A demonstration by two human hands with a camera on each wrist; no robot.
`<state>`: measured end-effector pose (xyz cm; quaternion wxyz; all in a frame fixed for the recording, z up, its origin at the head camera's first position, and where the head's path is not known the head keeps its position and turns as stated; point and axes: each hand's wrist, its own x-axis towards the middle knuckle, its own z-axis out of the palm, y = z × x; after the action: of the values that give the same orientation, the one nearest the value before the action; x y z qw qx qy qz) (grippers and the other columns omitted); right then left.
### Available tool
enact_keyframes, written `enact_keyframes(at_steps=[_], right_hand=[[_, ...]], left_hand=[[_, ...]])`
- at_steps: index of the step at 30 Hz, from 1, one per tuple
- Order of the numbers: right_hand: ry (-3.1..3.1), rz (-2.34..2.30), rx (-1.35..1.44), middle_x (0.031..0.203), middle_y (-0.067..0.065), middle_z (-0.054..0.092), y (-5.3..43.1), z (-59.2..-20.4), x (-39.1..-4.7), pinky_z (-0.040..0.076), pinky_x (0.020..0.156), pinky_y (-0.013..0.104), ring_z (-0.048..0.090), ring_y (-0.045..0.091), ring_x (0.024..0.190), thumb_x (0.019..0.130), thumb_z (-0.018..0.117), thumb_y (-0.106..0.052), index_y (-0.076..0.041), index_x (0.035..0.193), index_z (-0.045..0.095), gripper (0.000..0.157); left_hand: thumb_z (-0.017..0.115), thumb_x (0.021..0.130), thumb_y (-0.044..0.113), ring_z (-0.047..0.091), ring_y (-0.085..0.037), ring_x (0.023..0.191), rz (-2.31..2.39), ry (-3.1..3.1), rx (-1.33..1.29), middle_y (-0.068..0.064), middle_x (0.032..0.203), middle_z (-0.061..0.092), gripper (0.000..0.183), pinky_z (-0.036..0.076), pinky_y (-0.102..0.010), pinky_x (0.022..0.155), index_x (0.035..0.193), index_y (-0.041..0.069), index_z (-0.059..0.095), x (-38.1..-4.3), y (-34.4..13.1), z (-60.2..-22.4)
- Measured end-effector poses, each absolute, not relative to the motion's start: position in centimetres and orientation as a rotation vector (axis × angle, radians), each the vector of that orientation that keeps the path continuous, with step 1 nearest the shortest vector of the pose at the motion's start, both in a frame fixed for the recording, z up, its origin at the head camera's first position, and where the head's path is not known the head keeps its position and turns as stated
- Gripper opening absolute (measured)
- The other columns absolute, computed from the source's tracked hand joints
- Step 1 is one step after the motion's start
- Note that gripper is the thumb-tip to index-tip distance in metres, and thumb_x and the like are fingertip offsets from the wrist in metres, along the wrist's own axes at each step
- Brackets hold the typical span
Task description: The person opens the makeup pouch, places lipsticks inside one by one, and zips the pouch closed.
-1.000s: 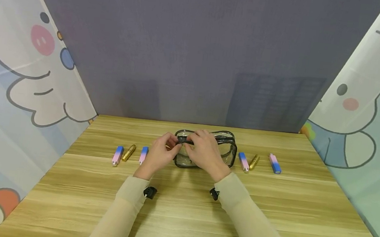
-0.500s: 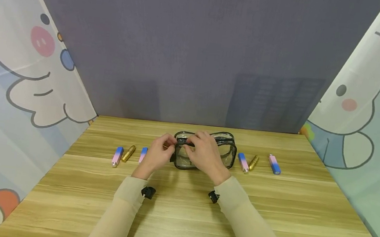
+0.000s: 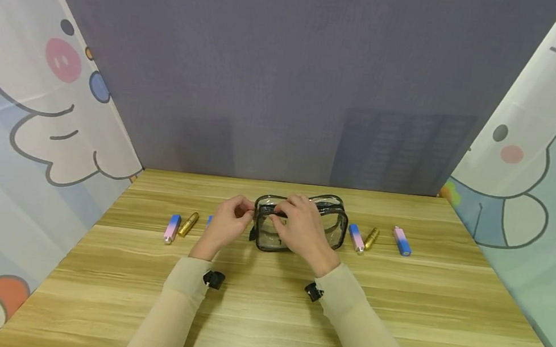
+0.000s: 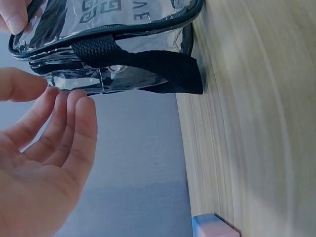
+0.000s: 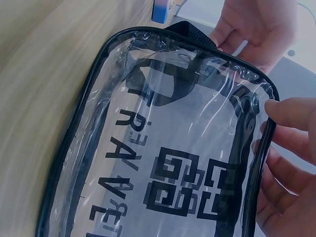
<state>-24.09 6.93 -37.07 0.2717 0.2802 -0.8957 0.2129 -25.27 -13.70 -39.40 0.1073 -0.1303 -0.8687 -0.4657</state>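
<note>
A clear plastic toiletry bag [image 3: 268,236] with black piping stands upright at the back middle of the table. Dark lettering reading TRAVEL and a square logo [image 5: 173,180] mark its front. My right hand [image 3: 301,229] pinches the bag's upper front edge, its thumb on the near side of the piping [image 5: 266,133]. At the left end, my left hand [image 3: 227,223] holds thumb and fingertips together at the bag's top corner, beside the zip; in the left wrist view the other fingers [image 4: 81,128] extend. A black webbing strap [image 4: 173,69] loops from that end, below the left fingertips.
Left of the bag lie a pink-and-blue stick [image 3: 172,228], a gold bullet-shaped tube [image 3: 188,224] and another pink-and-blue stick [image 3: 209,220], mostly behind the left hand. To the right are two more such sticks [image 3: 356,238] and a gold tube [image 3: 372,238]. A grey panel [image 3: 288,83] rises behind the table.
My left hand has moved slightly left, away from the right hand, along the bag's top to its end. The strap there has come into view. The right hand stays nearly in place.
</note>
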Motion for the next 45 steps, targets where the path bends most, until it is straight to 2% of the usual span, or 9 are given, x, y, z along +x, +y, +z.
enact_keyframes(at_steps=[7, 18, 25, 45], right_hand=[[-2.419, 0.584, 0.754, 0.094, 0.005, 0.067, 7.05, -37.09, -23.73, 0.050, 0.085, 0.045, 0.060, 0.026, 0.092, 0.090, 0.079, -0.021, -0.011, 0.097, 0.077, 0.012], [-2.397, 0.600, 0.764, 0.094, 0.006, 0.069, 7.01, -37.14, -23.58, 0.049, 0.085, 0.045, 0.061, 0.027, 0.094, 0.089, 0.080, -0.019, -0.009, 0.097, 0.078, 0.013], [-2.389, 0.608, 0.759, 0.095, 0.005, 0.069, 7.06, -37.20, -23.44, 0.050, 0.085, 0.046, 0.061, 0.027, 0.094, 0.090, 0.079, -0.020, -0.010, 0.097, 0.078, 0.012], [-2.401, 0.587, 0.767, 0.095, 0.004, 0.069, 7.08, -37.18, -23.37, 0.050, 0.087, 0.045, 0.061, 0.025, 0.093, 0.092, 0.077, -0.023, -0.011, 0.098, 0.078, 0.014]], left_hand=[[0.065, 0.094, 0.009, 0.063, -0.019, 0.078, -1.342, -2.587, -0.394, -0.004, 0.088, 0.069, 0.008, 0.052, -0.038, 0.073, 0.100, 0.008, 0.070, -25.50, -13.95, -39.59], [0.067, 0.092, 0.009, 0.064, -0.017, 0.078, -1.311, -2.723, -0.438, -0.002, 0.088, 0.069, 0.006, 0.053, -0.037, 0.071, 0.095, 0.009, 0.071, -25.58, -14.03, -39.54], [0.066, 0.092, 0.010, 0.064, -0.017, 0.077, -1.278, -2.809, -0.455, -0.003, 0.087, 0.069, 0.008, 0.053, -0.036, 0.068, 0.097, 0.007, 0.073, -25.60, -13.97, -39.53], [0.069, 0.091, 0.007, 0.064, -0.018, 0.081, -1.273, -2.850, -0.468, -0.004, 0.090, 0.069, 0.005, 0.054, -0.040, 0.073, 0.096, 0.007, 0.070, -25.54, -14.25, -39.58]])
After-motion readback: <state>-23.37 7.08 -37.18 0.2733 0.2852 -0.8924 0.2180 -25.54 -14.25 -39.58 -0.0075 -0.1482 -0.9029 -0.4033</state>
